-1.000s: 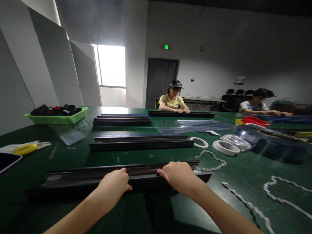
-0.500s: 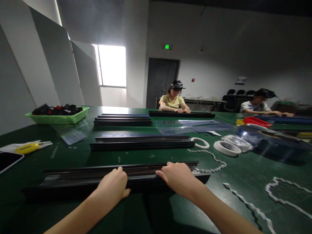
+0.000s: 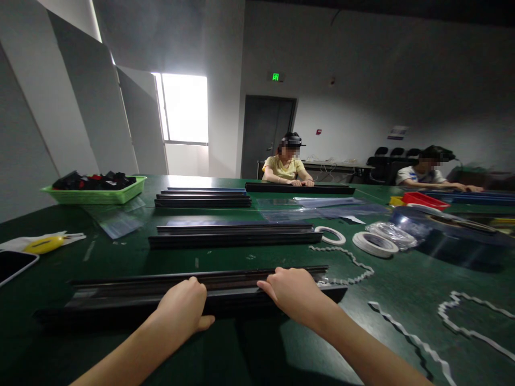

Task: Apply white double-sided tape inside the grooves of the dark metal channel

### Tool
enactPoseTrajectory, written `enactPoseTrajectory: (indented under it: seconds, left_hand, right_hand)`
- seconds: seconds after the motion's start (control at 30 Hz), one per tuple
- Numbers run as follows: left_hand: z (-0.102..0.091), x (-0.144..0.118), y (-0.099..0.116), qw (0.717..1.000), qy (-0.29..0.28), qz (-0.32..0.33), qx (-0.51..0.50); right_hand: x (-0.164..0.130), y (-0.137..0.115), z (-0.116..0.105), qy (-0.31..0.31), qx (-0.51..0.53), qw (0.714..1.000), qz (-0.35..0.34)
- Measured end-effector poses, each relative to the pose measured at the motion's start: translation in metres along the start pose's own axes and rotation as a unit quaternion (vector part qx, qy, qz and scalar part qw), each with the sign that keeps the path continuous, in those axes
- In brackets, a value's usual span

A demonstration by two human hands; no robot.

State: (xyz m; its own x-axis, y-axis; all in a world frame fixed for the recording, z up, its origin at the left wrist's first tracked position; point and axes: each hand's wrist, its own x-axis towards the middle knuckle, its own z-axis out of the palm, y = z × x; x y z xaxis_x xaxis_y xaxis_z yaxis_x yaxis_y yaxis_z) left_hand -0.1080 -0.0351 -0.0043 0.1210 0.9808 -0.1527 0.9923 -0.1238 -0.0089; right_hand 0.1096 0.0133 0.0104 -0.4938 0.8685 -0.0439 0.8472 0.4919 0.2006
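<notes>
Rail long, black, glossy, lying flat

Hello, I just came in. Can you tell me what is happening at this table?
A person has both hands on a long black profile that lies flat across the green table. The left hand and right hand rest on its middle part, fingers over the top edge. More black profiles, white tape rolls and a green basket lie beyond. Two other people work at the far side.

Left hand slightly further left
</notes>
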Motion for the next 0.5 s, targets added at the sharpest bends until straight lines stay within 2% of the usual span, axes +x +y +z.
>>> enactPoseTrajectory:
  seconds: [0.17, 0.5]
  left_hand:
    - [-0.006, -0.001, 0.001, 0.999, -0.033, -0.001, -0.024]
    - [0.004, 0.005, -0.003, 1.000, -0.014, 0.002, -0.016]
  right_hand:
    - [0.000, 0.000, -0.002, 0.001, -0.002, 1.000, -0.006]
    - [0.000, 0.000, -0.003, -0.013, 0.002, 1.000, -0.001]
